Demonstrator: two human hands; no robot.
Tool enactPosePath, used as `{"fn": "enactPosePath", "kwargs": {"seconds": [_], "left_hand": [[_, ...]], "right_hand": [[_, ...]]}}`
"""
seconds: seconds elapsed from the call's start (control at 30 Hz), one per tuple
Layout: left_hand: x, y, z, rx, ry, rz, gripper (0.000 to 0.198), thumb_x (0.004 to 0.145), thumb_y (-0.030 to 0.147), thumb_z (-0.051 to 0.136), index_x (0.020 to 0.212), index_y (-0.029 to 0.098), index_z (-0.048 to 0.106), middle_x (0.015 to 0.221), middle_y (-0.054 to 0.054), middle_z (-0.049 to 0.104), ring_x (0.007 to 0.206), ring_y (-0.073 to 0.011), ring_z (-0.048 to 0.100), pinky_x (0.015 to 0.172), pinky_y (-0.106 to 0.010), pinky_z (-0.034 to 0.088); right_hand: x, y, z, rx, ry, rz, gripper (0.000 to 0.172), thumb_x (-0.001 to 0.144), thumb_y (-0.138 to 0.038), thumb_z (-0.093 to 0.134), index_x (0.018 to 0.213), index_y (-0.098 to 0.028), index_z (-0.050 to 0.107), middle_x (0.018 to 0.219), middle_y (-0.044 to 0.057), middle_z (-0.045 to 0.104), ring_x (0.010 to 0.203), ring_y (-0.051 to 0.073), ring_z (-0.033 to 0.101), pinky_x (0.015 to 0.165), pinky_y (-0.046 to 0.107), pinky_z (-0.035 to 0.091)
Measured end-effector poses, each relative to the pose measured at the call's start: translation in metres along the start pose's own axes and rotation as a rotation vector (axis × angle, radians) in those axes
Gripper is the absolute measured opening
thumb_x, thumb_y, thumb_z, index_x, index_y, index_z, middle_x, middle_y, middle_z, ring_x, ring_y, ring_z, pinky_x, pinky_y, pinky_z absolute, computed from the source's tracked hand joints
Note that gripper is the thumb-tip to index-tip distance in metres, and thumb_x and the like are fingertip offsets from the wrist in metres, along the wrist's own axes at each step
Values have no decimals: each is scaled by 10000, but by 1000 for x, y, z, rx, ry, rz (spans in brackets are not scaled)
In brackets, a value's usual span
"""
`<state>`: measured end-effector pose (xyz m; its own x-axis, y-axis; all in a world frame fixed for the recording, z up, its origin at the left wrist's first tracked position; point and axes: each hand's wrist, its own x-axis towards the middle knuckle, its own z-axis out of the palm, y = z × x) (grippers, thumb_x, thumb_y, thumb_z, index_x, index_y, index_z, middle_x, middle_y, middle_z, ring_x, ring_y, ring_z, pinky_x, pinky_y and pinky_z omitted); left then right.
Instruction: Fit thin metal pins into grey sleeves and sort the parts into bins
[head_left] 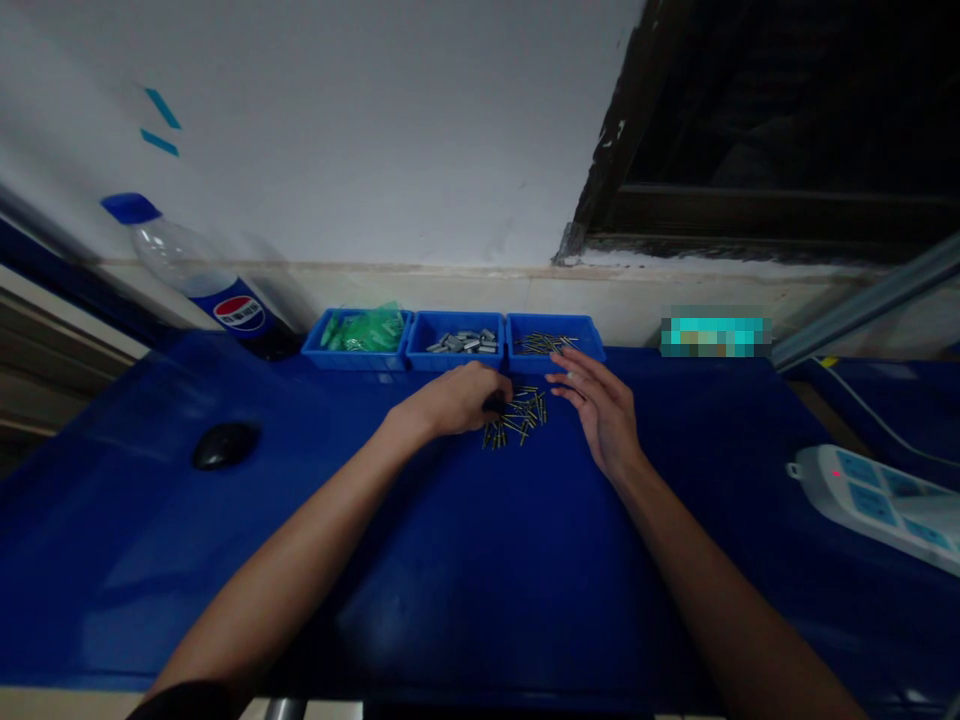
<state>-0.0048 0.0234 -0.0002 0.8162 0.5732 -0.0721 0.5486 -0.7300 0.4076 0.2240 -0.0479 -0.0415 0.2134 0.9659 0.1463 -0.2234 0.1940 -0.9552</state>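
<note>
A pile of small metal pins (517,415) lies on the blue table top (480,560), just in front of three blue bins. My left hand (457,398) rests at the pile's left edge with its fingers curled down onto the pins; what it holds, if anything, is hidden. My right hand (600,405) hovers to the right of the pile, fingers stretched out and apart, empty. The right bin (555,345) holds more pins, the middle bin (459,343) grey metal pieces, the left bin (360,335) green parts.
A cola bottle (202,285) with a blue cap leans at the back left. A black computer mouse (225,445) sits on the left of the table. A white power strip (877,495) lies at the right edge. A white wall runs behind the bins.
</note>
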Motion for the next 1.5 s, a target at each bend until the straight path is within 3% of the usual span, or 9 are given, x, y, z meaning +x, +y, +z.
{"fn": "enactPosePath", "kwargs": {"seconds": [0.2,0.37,0.8,1.03,1.13,1.23,1.33,1.5], "left_hand": [[2,5,1,-18,3,-49,245,840,66,691,1056,163,753,993,-75,776,895,-195,709,795,-288,502],[4,1,7,-51,16,-70,258,834,54,682,1063,157,741,902,-54,761,786,-169,674,714,-264,460],[4,1,2,-37,-2,11,302,854,-31,543,1039,145,704,954,-74,746,824,-165,659,762,-271,468],[-1,2,-13,-98,136,115,269,933,41,519,1069,144,727,995,-84,749,859,-174,674,818,-309,511],[0,9,-17,-191,262,119,247,901,63,594,1093,150,723,937,-58,751,803,-155,680,776,-295,530],[1,16,-16,-319,369,95,204,879,107,666,1074,145,711,1037,-76,761,809,-141,717,760,-278,567],[2,21,-14,-400,398,78,148,867,158,717,1013,142,702,1032,-76,766,816,-146,747,745,-265,585],[3,22,-12,-408,377,75,145,837,157,757,969,140,698,960,-61,774,815,-159,767,733,-258,587]], "right_hand": [[-1,1,0,24,-14,26,237,882,-312,759,1106,-338,830,1225,47,812,946,242,765,873,452,589],[-1,-2,2,33,-13,39,223,865,-310,767,1076,-311,836,1206,56,816,917,235,757,836,430,584],[-1,0,1,13,-23,48,216,871,-336,767,1077,-306,826,1178,47,823,869,213,746,804,403,579],[0,0,1,6,-25,48,239,862,-353,772,1086,-288,824,1144,58,829,848,203,743,786,389,577],[0,2,2,-40,-33,47,221,863,-352,783,1064,-273,833,1020,52,839,793,186,729,758,369,567],[-2,5,3,-116,-103,40,192,860,-358,809,1021,-261,848,900,46,834,755,185,727,736,361,567],[-4,8,4,-156,-175,52,198,845,-375,840,1002,-255,858,889,59,838,769,204,752,754,379,594],[-5,14,2,-137,-188,84,242,802,-402,890,990,-253,862,904,67,846,795,225,778,763,387,621]]}}
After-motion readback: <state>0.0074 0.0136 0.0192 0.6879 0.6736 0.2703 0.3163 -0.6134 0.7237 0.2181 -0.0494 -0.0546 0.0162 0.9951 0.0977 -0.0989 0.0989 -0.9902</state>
